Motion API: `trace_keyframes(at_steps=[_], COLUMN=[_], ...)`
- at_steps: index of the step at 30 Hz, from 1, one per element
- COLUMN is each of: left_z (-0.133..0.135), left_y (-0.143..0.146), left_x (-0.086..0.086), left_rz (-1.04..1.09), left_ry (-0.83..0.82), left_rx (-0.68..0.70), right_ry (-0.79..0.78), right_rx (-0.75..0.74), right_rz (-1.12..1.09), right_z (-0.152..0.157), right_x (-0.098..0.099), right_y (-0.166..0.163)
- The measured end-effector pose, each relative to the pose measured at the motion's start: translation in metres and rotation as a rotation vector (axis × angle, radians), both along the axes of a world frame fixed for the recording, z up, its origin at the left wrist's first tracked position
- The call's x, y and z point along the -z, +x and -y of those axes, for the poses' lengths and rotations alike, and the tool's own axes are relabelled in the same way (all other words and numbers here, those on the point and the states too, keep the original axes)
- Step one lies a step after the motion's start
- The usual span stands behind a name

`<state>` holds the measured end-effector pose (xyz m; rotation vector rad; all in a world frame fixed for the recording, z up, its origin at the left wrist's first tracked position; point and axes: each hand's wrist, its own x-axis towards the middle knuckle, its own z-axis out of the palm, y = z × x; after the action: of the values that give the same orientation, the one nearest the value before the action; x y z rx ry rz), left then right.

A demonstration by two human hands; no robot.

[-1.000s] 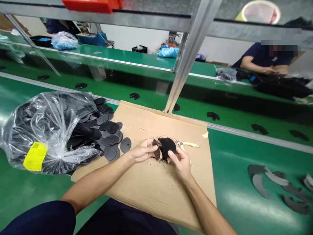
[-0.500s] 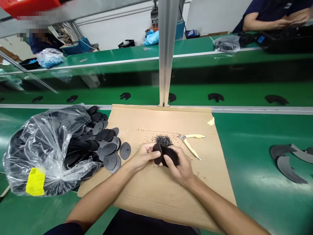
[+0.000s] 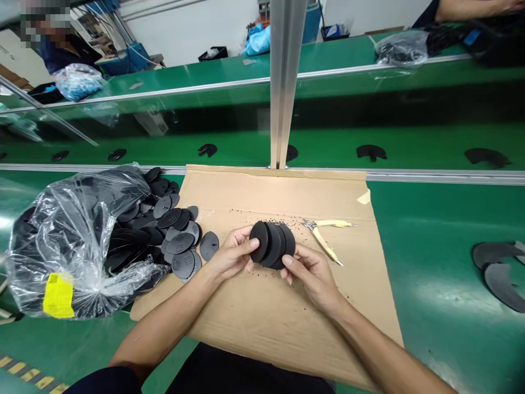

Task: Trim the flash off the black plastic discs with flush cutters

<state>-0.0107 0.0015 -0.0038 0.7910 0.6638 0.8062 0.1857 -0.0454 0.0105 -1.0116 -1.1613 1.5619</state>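
Head view, from your left: a clear plastic bag [image 3: 69,241] with a yellow label [image 3: 58,295] lies on the green table [image 3: 443,306], spilling loose black discs [image 3: 176,235] onto the edge of a cardboard sheet [image 3: 287,328]. Your left hand [image 3: 232,254] curls around the left end of a stack of black discs [image 3: 273,245], thumb on the front disc. Your right hand [image 3: 311,273] pinches the stack's right end, so both hands hold it on edge just above the middle of the cardboard. Small black crumbs dot the sheet around it. Cream-handled cutters [image 3: 324,238] lie just to the right. Behind, an aluminium post [image 3: 285,82] rises at the cardboard's far edge, and a green belt [image 3: 410,148] carries scattered dark pieces. Curved grey pieces [image 3: 498,268] lie at the far right. Other people work at the far bench.
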Motion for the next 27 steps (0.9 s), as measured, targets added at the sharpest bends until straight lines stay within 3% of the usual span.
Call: trace_keyframes(at_steps=[5,9,14,20,27], left_z=[0.009,0.015,0.015,0.015,0.014], left_y=[0.006,0.01,0.008,0.008,0.01], left_x=[-0.006,-0.007,-0.007,-0.008,-0.004], left_rz=[-0.25,-0.29,-0.184,-0.097,0.032], left_ry=[0.135,0.18,0.173,0.091,0.035], left_rx=[-0.159,-0.195,-0.136,-0.084,-0.123], right_ry=[0.054,0.104,0.086,-0.042,-0.095], right_rx=[0.023,0.083,0.101,0.031,0.028], right_rz=[0.078,0.145,0.127,-0.013,-0.149], right_z=[0.001,0.001,0.001,-0.001,-0.005], right_x=[0.003,0.008,0.005,-0.002,0.002], right_y=[0.0,-0.003,-0.003,0.0,0.002])
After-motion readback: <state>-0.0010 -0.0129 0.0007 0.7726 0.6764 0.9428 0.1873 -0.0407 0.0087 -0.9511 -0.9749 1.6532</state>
